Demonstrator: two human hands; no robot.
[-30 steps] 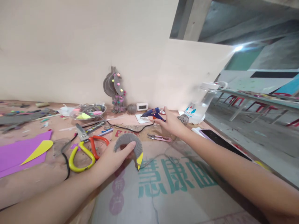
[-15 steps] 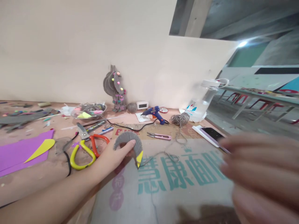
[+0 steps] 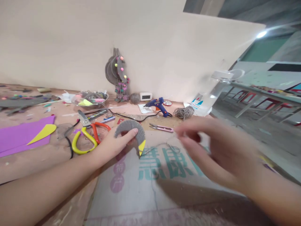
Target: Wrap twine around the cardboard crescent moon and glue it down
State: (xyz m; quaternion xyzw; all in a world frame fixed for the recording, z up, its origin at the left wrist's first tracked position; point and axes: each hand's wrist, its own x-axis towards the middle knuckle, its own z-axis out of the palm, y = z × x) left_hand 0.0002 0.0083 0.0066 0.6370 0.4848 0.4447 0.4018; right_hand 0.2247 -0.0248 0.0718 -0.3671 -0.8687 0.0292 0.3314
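A crescent shape wrapped in grey yarn, its lower tip still bare yellow, is gripped by my left hand, thumb on top. From that tip a loose strand of grey yarn runs right over the printed board. My right hand is blurred above the board, thumb and forefinger pinched together close to the strand. Whether the strand is between those fingertips I cannot make out. Just behind them lie pink thread snips and a bundle of grey yarn.
Scissors with yellow and red handles lie left of my left hand, beside purple sheets. Farther back are a blue glue gun, a small white clock, a bowl of scraps and a clear bottle. A decorated grey piece leans against the wall.
My right hand has come in from the right edge towards the yarn strand, its fingers pinched. My left hand keeps the crescent in nearly the same place. The view has tilted slightly.
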